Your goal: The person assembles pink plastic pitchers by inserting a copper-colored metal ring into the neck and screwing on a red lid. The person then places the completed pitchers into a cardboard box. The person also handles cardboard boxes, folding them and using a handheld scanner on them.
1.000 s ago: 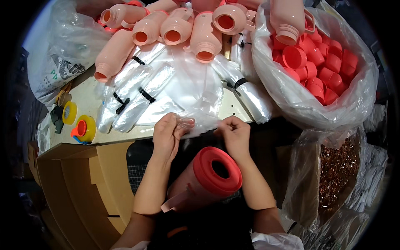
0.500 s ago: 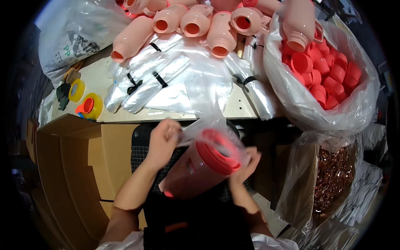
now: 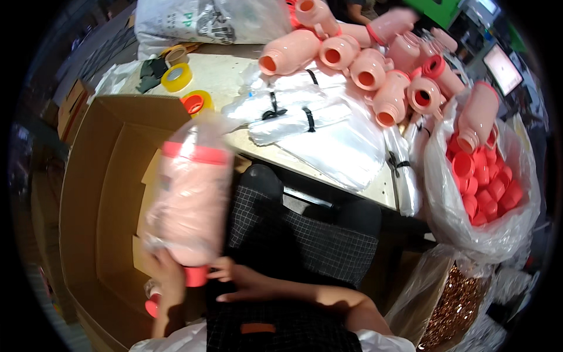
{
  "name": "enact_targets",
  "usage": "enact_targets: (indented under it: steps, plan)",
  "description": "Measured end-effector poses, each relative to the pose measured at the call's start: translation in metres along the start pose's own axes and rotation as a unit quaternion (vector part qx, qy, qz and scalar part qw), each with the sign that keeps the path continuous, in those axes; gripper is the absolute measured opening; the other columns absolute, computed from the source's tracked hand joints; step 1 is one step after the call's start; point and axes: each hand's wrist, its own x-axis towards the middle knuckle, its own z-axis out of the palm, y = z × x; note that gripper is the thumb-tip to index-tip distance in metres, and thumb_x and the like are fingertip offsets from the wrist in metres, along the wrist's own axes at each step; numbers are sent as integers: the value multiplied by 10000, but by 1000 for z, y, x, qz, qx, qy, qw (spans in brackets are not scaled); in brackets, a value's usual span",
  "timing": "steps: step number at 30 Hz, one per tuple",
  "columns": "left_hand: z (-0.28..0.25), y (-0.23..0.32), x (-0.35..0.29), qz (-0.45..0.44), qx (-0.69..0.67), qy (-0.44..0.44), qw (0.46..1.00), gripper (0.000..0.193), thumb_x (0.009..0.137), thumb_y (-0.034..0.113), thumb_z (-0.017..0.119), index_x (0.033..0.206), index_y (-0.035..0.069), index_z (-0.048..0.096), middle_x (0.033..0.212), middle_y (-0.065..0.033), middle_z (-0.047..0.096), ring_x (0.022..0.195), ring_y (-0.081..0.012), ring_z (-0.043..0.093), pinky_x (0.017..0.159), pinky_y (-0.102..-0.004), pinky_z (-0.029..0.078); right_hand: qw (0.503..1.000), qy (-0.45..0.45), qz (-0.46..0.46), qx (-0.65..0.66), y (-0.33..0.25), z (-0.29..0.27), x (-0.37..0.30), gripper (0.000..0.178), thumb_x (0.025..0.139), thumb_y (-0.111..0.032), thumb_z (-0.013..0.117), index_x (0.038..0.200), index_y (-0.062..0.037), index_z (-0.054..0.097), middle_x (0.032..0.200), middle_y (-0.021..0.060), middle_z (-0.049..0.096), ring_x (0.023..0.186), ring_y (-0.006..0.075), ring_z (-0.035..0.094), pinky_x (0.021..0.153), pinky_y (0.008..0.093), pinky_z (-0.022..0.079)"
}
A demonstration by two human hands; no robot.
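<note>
A pink vacuum flask (image 3: 193,202), wrapped in a clear plastic bag, stands over the near side of an open cardboard box (image 3: 88,199), somewhat blurred. Its red band is at the far end and a red cap (image 3: 196,276) at the near end. My left hand (image 3: 166,274) is closed around its lower left side. Beside the cap, my right hand (image 3: 243,283) has its fingers apart, the fingertips close to the flask; whether they touch it I cannot tell. Part of another red-capped item (image 3: 153,302) shows inside the box by my left wrist.
Several uncapped pink flasks (image 3: 370,69) lie on the table (image 3: 275,154) among clear bag bundles (image 3: 293,124). Yellow tape rolls (image 3: 176,77) sit at its left. On the right are a sack of red cups (image 3: 484,182) and a bag-lined box of coppery shreds (image 3: 448,305).
The flask has moved from over my lap leftward to the box, its bag now drawn around it. My left hand has shifted to its lower end; the view has turned left.
</note>
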Motion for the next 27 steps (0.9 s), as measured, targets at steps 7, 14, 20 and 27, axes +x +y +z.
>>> enact_targets:
  steps: [7, 14, 20, 27]
  plan:
    - [-145, -162, 66, 234, 566, -400, 682, 417, 889, 191, 596, 1299, 211, 665, 1041, -118, 644, 1017, -299, 637, 771, -447, 542, 999, 3, -42, 7, 10, 9, 40, 580, 887, -72, 711, 1410, -28, 465, 1326, 153, 604, 1179, 231, 615, 1019, 378, 500]
    - [-237, -306, -80, -77, 525, -754, 387, 449, 874, 336, 652, 1299, 190, 656, 1267, -116, 608, 1251, -332, 552, 964, -586, 463, 881, 369, 42, -292, -59, -143, 8, 96, 908, -37, 691, 993, 7, 688, 965, 68, 692, 911, 139, 663, 837, 283, 526]
    - [-208, -275, -30, -25, 530, -763, 369, 534, 845, 396, 683, 1335, 188, 628, 1325, -134, 579, 1304, -346, 514, 990, -622, 433, 571, 416, -152, -691, -145, -307, 130, 516, 728, 18, 669, 1233, -83, 635, 1343, 205, 549, 1247, 406, 522, 1014, 461, 442]
    - [-40, -108, 100, 117, 353, -453, 810, 488, 821, 125, 728, 1287, 82, 588, 1209, -153, 574, 1174, -324, 533, 1000, -456, 427, 394, 361, -220, -816, -174, -430, 137, 251, 690, -172, 765, 893, -74, 654, 1380, 164, 582, 1292, 423, 509, 1031, 537, 423]
